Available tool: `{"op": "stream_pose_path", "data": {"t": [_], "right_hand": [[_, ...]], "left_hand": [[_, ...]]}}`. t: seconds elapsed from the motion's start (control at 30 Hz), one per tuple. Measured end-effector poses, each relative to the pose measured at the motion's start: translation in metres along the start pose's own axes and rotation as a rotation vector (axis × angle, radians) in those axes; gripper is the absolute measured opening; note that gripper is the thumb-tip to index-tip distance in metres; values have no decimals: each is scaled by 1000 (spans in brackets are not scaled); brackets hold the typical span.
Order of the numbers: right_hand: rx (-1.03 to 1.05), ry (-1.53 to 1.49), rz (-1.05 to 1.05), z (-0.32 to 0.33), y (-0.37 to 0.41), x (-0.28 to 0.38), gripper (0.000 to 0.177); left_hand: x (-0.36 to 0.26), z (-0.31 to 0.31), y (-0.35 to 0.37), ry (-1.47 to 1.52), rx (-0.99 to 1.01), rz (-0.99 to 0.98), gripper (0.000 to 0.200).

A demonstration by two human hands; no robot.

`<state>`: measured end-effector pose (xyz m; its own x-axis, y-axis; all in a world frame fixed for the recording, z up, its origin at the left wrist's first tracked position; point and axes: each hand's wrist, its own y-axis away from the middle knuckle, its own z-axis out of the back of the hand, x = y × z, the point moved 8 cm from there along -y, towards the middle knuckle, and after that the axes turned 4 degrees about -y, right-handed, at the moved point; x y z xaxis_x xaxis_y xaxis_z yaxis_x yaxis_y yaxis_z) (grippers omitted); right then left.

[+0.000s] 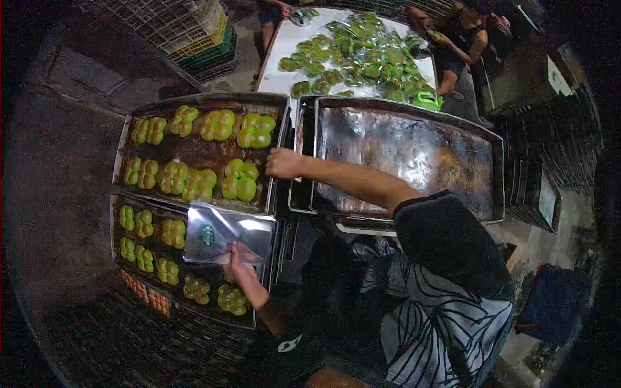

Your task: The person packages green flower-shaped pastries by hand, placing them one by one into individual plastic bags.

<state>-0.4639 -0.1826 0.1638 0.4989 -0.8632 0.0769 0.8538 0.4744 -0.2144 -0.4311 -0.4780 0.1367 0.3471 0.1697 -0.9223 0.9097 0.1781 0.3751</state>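
Observation:
My left hand (239, 260) is closed on a stack of clear plastic bags (252, 239) with a green printed logo, held over the lower baking tray (150, 202). My right hand (284, 163) reaches across to the upper baking tray (210, 150), its fingers closed around the right rim. Clusters of green buns (256, 131) sit in two rows on this upper tray. More green bun clusters (173, 233) lie on the lower tray, some hidden by the bags.
A dark, shiny baking tray (407, 155) stands to the right. Behind it, a white table (278, 84) holds many bagged green buns (375, 52) and a green basket (427, 100). Two people work there. Stacked crates (187, 32) rise at the back left.

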Motion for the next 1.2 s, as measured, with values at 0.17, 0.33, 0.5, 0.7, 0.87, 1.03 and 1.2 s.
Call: {"op": "stream_pose_path", "data": {"t": [0.17,0.33,0.5,0.7,0.87,1.03,1.2], "right_hand": [[138,-102,-170,49,134,-20,9],[14,-243,-392,83,350,-5,9],[387,-94,-920,138,529,4,24],[-183,-112,-1322,93,516,86,46],[-570,-199,-1484,100,530,102,63],[-845,-1361,-1224,65,458,76,54],[-898,-897,-1789,87,561,99,32]], "left_hand": [[-4,-15,-27,-43,368,-279,20],[14,-94,21,-548,515,-477,20],[22,-184,104,-1115,632,-866,19],[90,-209,125,-1288,728,-1186,20],[98,-235,158,-725,900,-420,21],[118,-302,305,-878,1290,-86,32],[172,-343,300,-1047,907,-473,41]]}}
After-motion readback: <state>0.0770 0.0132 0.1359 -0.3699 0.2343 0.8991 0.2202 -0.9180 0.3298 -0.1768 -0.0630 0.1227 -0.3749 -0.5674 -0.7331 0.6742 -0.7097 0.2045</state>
